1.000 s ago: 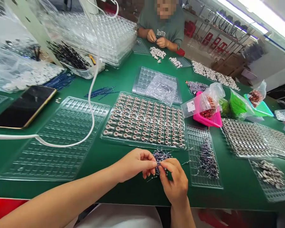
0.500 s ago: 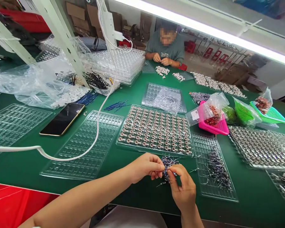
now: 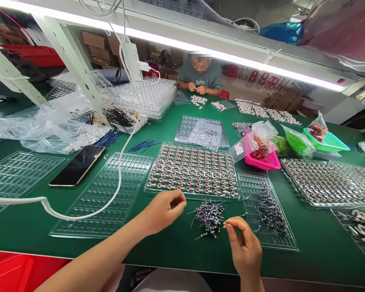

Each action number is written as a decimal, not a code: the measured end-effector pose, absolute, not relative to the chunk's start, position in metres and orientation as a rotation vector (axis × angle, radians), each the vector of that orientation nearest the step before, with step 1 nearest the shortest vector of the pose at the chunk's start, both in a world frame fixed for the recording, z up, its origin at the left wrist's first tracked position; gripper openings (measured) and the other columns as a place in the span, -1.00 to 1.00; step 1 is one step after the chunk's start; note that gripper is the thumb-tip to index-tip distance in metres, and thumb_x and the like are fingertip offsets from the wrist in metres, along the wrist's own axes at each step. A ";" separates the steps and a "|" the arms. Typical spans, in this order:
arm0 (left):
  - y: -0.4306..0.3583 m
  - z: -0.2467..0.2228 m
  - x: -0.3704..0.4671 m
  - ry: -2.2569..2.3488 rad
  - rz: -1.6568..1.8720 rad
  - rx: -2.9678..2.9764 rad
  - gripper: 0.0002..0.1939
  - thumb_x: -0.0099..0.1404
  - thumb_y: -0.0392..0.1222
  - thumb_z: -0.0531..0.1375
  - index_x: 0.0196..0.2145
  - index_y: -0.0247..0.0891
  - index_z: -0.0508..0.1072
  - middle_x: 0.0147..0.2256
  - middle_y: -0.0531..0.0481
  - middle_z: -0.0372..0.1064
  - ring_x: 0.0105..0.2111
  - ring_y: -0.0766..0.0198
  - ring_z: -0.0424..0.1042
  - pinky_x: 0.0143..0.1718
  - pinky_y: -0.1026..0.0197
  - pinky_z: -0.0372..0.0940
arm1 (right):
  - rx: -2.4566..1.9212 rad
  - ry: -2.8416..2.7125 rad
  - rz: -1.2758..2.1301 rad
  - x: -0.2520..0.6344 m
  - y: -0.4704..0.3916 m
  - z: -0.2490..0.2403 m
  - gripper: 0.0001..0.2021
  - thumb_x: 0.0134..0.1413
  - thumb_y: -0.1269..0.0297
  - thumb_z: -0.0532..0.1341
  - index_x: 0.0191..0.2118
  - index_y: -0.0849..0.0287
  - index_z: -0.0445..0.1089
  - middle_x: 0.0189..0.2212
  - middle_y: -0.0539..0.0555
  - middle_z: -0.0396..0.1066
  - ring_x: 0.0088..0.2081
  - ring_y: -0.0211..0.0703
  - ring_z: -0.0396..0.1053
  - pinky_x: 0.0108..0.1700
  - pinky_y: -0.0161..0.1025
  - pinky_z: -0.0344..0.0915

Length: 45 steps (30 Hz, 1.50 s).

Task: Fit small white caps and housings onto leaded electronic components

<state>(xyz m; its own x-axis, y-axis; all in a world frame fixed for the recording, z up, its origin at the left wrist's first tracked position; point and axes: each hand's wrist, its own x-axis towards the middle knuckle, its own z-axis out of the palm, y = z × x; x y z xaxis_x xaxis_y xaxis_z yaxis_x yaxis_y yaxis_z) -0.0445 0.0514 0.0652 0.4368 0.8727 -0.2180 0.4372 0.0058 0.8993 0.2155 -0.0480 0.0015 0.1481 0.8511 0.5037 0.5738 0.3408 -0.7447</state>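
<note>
Clearly, the right hand (image 3: pixel 245 248) is pinching a thin wired part (image 3: pixel 222 221) between the thumb and the first finger, just beside a loose heap of similar parts (image 3: pixel 209 215), which are dark bluish with fine metal leads. This heap lies directly on the green tabletop (image 3: pixel 170 253), between the two hands. The left hand (image 3: pixel 161 211) is on the other side of the heap, apart from it, near the front edge of a filled tray (image 3: pixel 238 195). Its fingers are curled and the thumb comes close to them; whether they hold something small, I cannot tell.

The filled tray stands behind the heap and carries many rows of ring-shaped pieces (image 3: pixel 197 189), each with a short stem. To the right of the heap, a transparent tray (image 3: pixel 246 182) bears one more pile of wired parts (image 3: pixel 271 211). Behind this tray there is a pink basket (image 3: pixel 272 163), with a plastic bag of reddish pieces (image 3: pixel 259 148) in it.

On the left side, a white cable (image 3: pixel 119 174) passes in a curve over another transparent tray (image 3: pixel 88 227), and a black phone (image 3: pixel 77 165) lies next to that tray. At the far side of the tabletop, a co-worker (image 3: pixel 187 71) in a grey-green shirt sits behind small white pieces (image 3: pixel 198 100), with both hands close together.
</note>
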 end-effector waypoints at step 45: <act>0.049 0.034 0.010 0.772 0.582 1.047 -0.76 0.33 -0.10 0.23 -0.13 -0.30 0.45 -0.36 0.00 0.52 -0.34 0.28 0.49 -0.22 0.20 0.41 | -1.307 -1.298 0.361 0.195 -0.042 0.001 -0.75 0.15 0.54 0.25 -0.12 0.05 0.45 -0.31 0.03 0.49 -0.24 -0.18 0.46 -0.27 -0.23 0.45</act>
